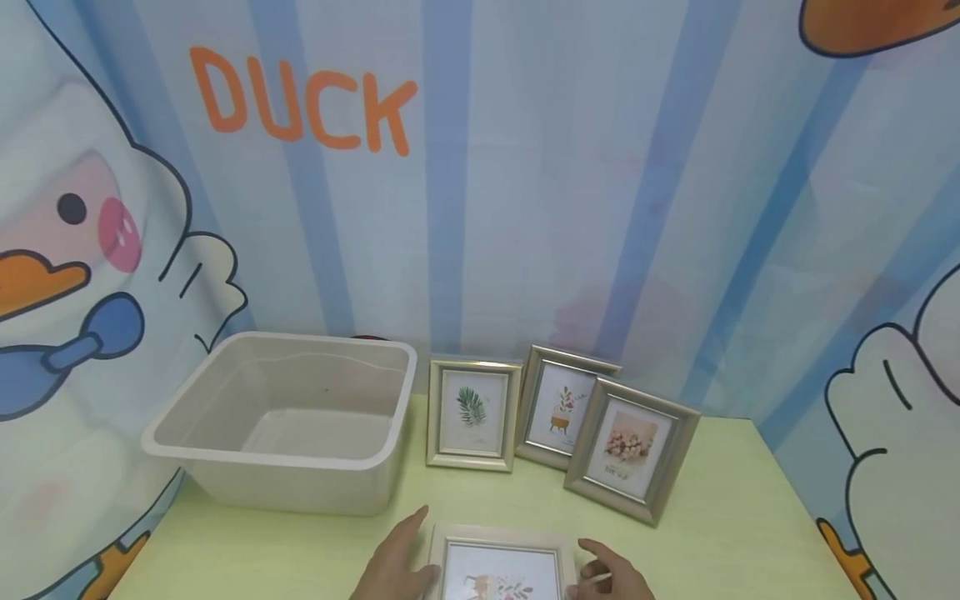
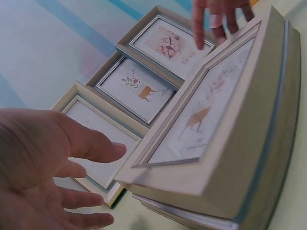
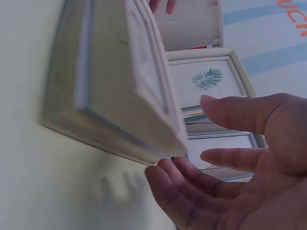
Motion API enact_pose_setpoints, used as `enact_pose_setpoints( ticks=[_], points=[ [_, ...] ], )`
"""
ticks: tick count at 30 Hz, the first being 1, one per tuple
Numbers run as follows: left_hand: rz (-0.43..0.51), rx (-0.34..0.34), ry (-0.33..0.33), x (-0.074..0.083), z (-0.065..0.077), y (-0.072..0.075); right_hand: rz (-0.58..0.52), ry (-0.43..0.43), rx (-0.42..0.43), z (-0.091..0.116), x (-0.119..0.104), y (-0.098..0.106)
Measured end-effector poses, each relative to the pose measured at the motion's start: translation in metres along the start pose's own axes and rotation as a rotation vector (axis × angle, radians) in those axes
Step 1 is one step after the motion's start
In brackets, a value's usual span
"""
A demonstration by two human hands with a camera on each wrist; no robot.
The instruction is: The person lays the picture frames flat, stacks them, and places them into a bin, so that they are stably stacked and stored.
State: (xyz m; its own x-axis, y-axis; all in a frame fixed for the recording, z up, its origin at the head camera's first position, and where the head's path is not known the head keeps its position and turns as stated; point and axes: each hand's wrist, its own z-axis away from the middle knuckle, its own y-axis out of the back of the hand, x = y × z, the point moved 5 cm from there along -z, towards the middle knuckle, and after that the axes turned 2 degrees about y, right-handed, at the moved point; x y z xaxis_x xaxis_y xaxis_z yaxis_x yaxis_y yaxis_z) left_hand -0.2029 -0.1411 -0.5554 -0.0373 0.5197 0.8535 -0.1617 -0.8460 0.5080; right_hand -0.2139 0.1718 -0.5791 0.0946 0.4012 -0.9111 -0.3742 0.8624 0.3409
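A cream picture frame with a potted-plant print lies at the front of the table, partly cut off by the lower edge of the head view. From the left wrist view, the thick cream side looks like frames stacked one on another. My left hand is at its left side, thumb towards the frame and fingers apart. On the other side is my right hand, palm facing the stack. In the right wrist view its fingertips are at the stack's lower corner; I cannot tell if they touch.
Behind, a leaf-print frame, a plant-print frame and a flower-print frame stand propped, the last two overlapping. A large beige plastic tub stands at the back left of the yellow-green table. A duck-patterned curtain hangs behind.
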Motion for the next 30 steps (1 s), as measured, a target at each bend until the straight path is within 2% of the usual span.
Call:
enact_pose_setpoints(
  ticks=[3, 8, 11, 16, 19, 23, 26, 30],
  points=[
    [0.011, 0.017, -0.013, 0.009, -0.006, 0.002, 0.075, 0.035, 0.111, -0.006, -0.023, 0.009],
    [0.011, 0.068, -0.071, 0.016, -0.022, 0.005, 0.158, 0.180, 0.298, -0.025, -0.061, 0.017],
    [0.025, 0.082, -0.072, 0.018, -0.035, 0.005, 0.210, 0.265, 0.374, -0.039, -0.080, 0.019],
    [0.064, 0.114, -0.044, 0.023, -0.058, 0.006, 0.208, 0.455, 0.403, -0.065, -0.107, 0.018],
    [0.103, 0.134, -0.026, 0.025, -0.071, 0.007, 0.233, 0.523, 0.412, -0.080, -0.123, 0.017],
    [0.185, 0.164, 0.009, 0.022, -0.089, 0.008, 0.305, 0.532, 0.397, -0.097, -0.143, 0.018],
    [0.243, 0.205, 0.017, 0.018, -0.100, 0.008, 0.319, 0.527, 0.384, -0.108, -0.155, 0.019],
    [0.290, 0.239, 0.012, 0.016, -0.113, 0.010, 0.338, 0.481, 0.385, -0.119, -0.167, 0.021]
  ],
)
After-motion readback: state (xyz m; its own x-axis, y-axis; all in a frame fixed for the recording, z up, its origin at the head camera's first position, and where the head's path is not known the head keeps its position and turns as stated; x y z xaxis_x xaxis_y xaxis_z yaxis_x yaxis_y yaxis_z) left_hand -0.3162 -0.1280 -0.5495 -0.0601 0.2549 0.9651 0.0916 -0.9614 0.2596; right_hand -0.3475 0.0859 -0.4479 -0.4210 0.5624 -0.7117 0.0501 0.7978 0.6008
